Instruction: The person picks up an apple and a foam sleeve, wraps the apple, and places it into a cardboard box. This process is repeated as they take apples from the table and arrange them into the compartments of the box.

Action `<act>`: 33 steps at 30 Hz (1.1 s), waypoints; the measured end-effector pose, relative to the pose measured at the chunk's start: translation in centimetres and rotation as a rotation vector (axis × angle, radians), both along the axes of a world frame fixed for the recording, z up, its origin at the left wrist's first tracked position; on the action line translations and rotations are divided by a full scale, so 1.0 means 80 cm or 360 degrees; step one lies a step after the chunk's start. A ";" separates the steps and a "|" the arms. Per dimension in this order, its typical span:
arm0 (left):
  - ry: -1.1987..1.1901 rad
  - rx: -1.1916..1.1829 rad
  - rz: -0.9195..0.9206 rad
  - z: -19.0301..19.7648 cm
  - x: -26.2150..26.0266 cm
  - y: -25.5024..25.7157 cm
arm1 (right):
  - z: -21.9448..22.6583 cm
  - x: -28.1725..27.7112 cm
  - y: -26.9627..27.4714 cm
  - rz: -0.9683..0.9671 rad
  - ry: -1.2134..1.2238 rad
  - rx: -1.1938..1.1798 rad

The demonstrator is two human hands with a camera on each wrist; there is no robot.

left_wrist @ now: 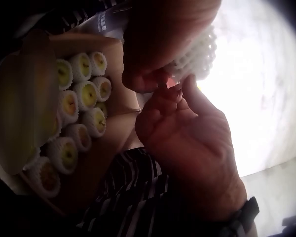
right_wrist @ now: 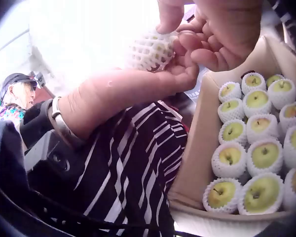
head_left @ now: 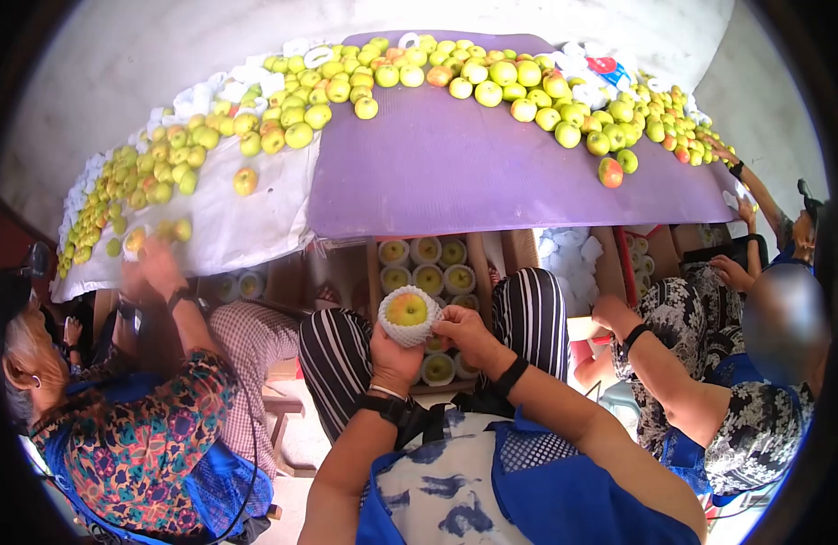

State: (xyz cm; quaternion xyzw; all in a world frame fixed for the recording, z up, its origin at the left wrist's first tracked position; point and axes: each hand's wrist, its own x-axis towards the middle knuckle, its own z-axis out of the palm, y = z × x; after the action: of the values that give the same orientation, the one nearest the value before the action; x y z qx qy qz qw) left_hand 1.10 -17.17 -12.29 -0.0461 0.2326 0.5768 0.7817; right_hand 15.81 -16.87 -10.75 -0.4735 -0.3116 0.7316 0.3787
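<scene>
A yellow-green apple with a red blush (head_left: 408, 310) sits in a white foam net sleeve (head_left: 403, 334), stem side up, above the box between the knees. My left hand (head_left: 396, 361) holds it from below, fingers curled round the sleeve. At the sleeve's right side, my right hand (head_left: 472, 338) pinches the foam edge between thumb and curled fingers; both hands' fingertips meet there in the left wrist view. Under the hands stands a cardboard box (right_wrist: 195, 163) with rows of apples (right_wrist: 259, 194) in foam nets, partly hidden by the hands in the head view.
A purple mat (head_left: 410, 173) and white cloth (head_left: 265, 209) cover the table ahead, with many loose apples (head_left: 492, 91) along the far side. A person (head_left: 138, 436) works at left, another (head_left: 700, 381) sits at right. A box of white foam nets (head_left: 569, 263) stands right of the knees.
</scene>
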 end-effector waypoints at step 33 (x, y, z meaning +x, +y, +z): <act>0.0967 -0.0260 -0.0256 -0.003 -0.022 0.000 | -0.078 0.016 0.203 0.0894 -0.2167 0.0780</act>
State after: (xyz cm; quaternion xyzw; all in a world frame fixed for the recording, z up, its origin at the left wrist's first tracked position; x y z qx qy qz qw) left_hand -0.67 -17.14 -12.53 0.0841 0.5037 0.4799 0.7134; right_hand 17.05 -0.65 -16.98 -0.6248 -0.7368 0.2582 -0.0022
